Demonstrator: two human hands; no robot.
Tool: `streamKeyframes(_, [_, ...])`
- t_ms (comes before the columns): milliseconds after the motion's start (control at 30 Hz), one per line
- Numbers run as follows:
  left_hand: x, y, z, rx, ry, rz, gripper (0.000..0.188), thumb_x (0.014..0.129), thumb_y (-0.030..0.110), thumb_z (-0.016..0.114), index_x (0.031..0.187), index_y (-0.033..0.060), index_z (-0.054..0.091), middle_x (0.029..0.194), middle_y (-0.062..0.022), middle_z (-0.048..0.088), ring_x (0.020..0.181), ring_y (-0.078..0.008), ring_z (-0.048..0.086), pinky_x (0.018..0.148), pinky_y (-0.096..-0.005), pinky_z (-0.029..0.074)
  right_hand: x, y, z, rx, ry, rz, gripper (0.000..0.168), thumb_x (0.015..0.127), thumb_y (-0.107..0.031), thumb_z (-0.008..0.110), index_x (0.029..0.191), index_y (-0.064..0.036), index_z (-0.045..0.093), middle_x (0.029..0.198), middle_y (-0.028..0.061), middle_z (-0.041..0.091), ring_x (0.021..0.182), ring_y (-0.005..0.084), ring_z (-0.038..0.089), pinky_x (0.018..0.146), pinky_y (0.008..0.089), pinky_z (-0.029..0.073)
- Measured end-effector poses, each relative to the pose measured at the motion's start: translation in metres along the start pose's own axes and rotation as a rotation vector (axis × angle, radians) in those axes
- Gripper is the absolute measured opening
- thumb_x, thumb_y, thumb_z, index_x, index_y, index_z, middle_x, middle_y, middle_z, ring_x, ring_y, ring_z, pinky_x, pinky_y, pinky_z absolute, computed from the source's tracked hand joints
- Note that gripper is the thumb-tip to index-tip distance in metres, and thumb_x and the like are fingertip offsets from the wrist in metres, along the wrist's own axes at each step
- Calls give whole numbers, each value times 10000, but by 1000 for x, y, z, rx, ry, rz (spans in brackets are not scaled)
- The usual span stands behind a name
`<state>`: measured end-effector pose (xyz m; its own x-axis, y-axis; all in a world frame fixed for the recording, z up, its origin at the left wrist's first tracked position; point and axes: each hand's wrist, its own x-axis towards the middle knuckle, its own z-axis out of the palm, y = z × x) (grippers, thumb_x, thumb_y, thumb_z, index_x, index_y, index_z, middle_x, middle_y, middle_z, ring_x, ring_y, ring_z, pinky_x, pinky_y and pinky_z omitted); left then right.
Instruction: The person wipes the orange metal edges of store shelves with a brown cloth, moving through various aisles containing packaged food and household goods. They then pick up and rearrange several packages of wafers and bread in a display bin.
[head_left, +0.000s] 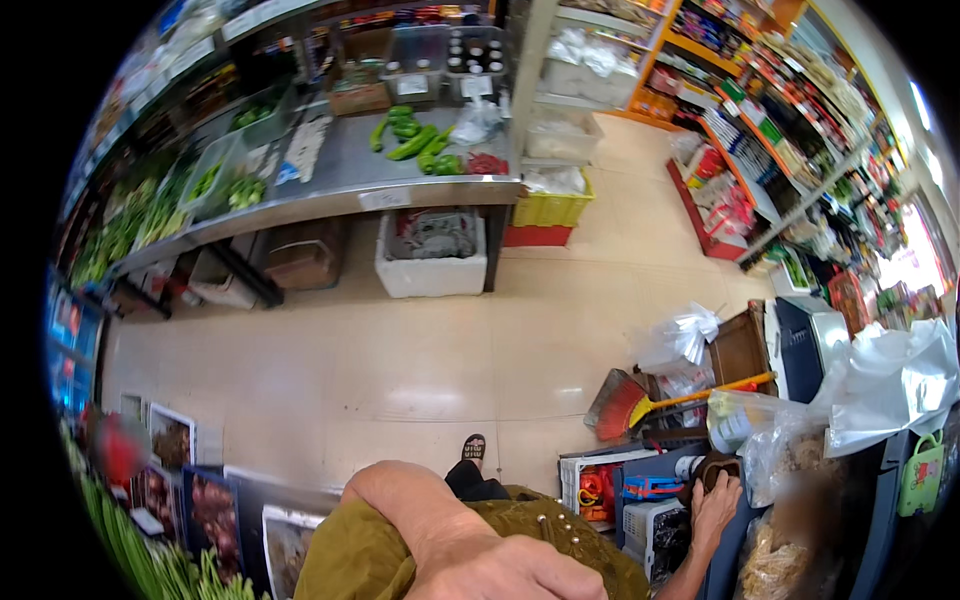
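Observation:
Close below the camera is my left hand (517, 574), its back showing, its fingers cut off by the lower edge; whether it holds anything is hidden. To the right, my right hand (716, 506) reaches down with its fingertips on a dark brown item (715, 472) whose kind I cannot tell. Beside that item are a blue and red object (652, 487) and a white plastic basket (646, 529) with black plastic in it.
A red-bristled broom (626, 416) lies beside plastic bags (690, 337). Green peppers (420, 142) lie on a metal shelf (300, 210), with a white foam box (431, 274) beneath. Crates of onions (214, 517) stand lower left, and stocked shelves (765, 157) upper right.

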<state>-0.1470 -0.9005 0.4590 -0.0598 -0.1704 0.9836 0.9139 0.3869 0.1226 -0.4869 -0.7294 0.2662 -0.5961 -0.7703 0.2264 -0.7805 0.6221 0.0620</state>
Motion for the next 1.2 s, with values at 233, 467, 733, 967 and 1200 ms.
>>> streamKeyframes(233, [22,-39,-79,-318,15,-184,437,927,228,466,517,85,420,591,-153,532,468,-232,456,474,-354,385,-14,3,8,-100,36,197,467,748,-288,699,1049,32,542,980,204,514,947,393,496,793,458,443])
streamKeyframes(467, [35,-132,-104,-654,-144,-269,453,941,247,412,532,55,447,614,-164,550,458,-230,482,494,-354,418,75,-16,3,29,14,128,303,716,-267,708,880,-38,595,852,151,572,859,343,549,730,427,461])
streamKeyframes(733, [51,-243,-128,-906,-304,-351,481,913,381,476,589,28,514,655,-169,572,482,-234,510,525,-379,430,147,-24,66,675,-85,322,350,747,-292,696,894,15,618,792,179,631,702,310,606,637,372,468])
streamKeyframes(967, [3,-373,-165,-592,-393,-805,224,855,144,524,743,-39,586,724,-154,603,610,-270,570,593,-383,463,240,-67,150,1088,-325,306,478,763,-350,675,1069,6,586,1001,189,632,936,297,613,797,340,470])
streamKeyframes(1200, [-240,-468,-323,961,-1105,-1469,383,826,349,602,1045,35,598,897,-197,627,854,-370,598,739,-447,467,340,-17,148,1090,-153,450,459,775,-289,674,1106,16,582,1068,163,630,992,233,606,854,317,458])
